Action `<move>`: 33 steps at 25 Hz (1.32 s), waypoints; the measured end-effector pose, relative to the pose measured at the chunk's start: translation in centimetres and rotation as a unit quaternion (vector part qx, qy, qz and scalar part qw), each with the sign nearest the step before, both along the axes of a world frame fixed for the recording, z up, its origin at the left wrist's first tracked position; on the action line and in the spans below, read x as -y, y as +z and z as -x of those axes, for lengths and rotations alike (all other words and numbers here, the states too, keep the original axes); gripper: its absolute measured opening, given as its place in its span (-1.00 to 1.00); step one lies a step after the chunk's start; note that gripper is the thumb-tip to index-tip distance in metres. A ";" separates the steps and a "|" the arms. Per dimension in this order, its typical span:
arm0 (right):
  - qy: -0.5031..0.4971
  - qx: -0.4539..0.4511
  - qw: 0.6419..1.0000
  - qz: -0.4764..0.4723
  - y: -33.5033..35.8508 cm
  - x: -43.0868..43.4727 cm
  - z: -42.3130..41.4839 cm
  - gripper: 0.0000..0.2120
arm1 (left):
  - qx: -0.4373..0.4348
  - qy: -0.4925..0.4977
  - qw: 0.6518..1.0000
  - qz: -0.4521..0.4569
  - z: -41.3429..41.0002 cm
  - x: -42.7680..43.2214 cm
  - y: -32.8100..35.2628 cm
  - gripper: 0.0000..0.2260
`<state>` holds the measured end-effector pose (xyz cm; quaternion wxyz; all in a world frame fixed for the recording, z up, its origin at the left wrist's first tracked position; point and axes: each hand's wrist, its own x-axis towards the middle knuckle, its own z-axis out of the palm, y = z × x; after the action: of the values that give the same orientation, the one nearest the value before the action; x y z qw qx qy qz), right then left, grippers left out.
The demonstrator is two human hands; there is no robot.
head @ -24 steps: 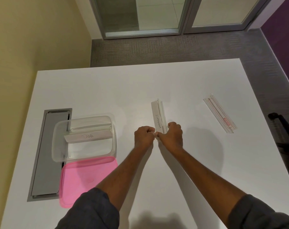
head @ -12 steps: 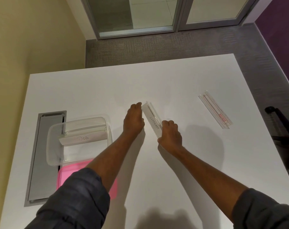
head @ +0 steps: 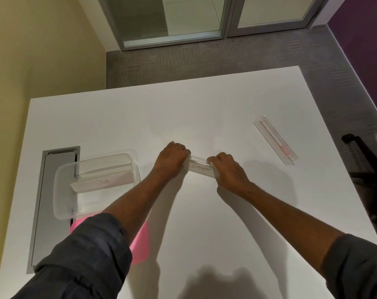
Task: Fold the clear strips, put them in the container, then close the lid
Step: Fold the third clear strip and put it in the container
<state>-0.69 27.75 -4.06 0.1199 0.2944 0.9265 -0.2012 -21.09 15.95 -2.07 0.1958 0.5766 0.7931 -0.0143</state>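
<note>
Nearest the viewer, the pink lid (head: 140, 244) lies flat on the white bench (head: 204, 223), mostly hidden under the left forearm and its dark sleeve. Just beyond it sits the clear container (head: 62, 190), open, with one folded strip marked "DOG" (head: 101, 182) already inside; the container partly overlaps a grey cable hatch (head: 47, 201) set in the bench.

To the right, at mid-bench, the left hand (head: 172, 157) and right hand (head: 227, 169) each pinch one end of the strip marked "ELEPHANT" (head: 201, 168), fingers curled closed over it. It seems folded along its length, resting on or just above the bench; which of the two I cannot tell.

Farther right, well apart from the hands, a third clear strip with a red label (head: 275, 140) lies flat and unfolded.

The likely risk: stiff clear plastic tends to spring open, so if either pinch loosens during the carry leftward, the fold may pop apart or the strip may slip. The container's narrow opening already holds one strip, so the new one could catch on the rim or sit proud and stop the lid sealing. The left sleeve could also drag the lid.
</note>
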 end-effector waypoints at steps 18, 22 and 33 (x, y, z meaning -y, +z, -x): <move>0.041 -0.037 0.998 0.034 4.2 -1.3 -0.3 -0.44 | -0.024 -0.014 1.000 0.015 -0.1 2.8 3.1 -0.78; 0.065 -0.063 0.995 0.032 7.0 -0.1 0.8 -0.35 | -0.049 -0.011 0.999 -0.018 1.2 5.1 5.9 -0.79; 0.170 -0.107 0.978 0.051 13.3 9.1 8.9 -0.38 | -0.080 0.023 0.993 -0.086 9.1 19.6 11.1 -0.68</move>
<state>-9.63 18.67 9.20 0.0673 0.1027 0.9590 -0.2554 -30.14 -3.65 9.04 0.0818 0.5701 0.8174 0.0124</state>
